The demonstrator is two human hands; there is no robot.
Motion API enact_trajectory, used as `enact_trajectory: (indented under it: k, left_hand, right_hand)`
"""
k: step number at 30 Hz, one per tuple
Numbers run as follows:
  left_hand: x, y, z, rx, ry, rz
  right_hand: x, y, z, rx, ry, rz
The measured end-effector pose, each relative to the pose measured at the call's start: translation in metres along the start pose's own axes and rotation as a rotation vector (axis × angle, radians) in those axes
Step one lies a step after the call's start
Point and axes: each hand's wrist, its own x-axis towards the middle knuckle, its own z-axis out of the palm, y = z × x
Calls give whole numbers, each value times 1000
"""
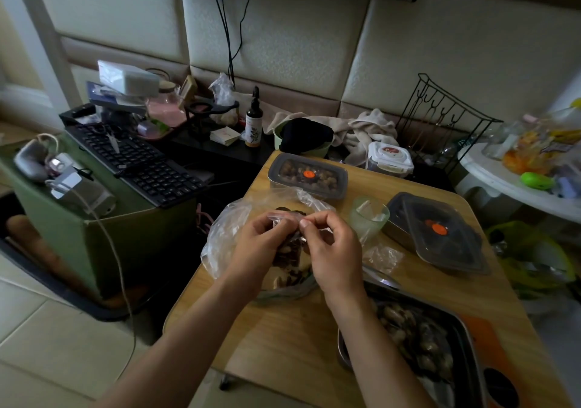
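Head view, bag work at the bench [283, 329]. Both hands meet over a clear bag [226, 228] standing on the bench's left half, between the tray and the far lidded box.

Left hand [261, 237]: grip curled round the gathered neck, lifting the film so that the dark pieces inside settle low and the mouth is clear of the wood.

Right hand [330, 244]: thumb and forefinger pinch a fold of film at the mouth, right against the left fingertips. The pose would suit either parting or twisting the opening; which one cannot be told. Loose film billows out to the left, unsupported.

Tray [418, 300], near right corner: holds brown pieces, within easy reach of the right hand, probably as source or destination.

Lidded box [308, 176], far edge: closed, orange sticker on top, apart from the working zone.

Second box [440, 234], right: lid lying askew.

Cup [369, 219]: between the bag and the second box, just beside the film.
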Motion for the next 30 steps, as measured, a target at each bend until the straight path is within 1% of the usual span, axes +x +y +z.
enact_trajectory:
  k: [5,10,16,25,30]
  left_hand:
    - [-1,0,2,24,1,-2]
    - [0,-2,0,50,11,-12]
    - [2,-4,0,66,21,-20]
    - [3,-6,0,44,1,-18]
    - [4,-7,-2,51,21,-37]
  right_hand:
    - [0,1,1,99,-43,121]
    - [0,-2,-2,111,-63,147]
    - [0,-2,-3,92,-61,129]
    - [1,-1,-4,-15,-25,22]
    - [3,0,-6,-80,-41,-9]
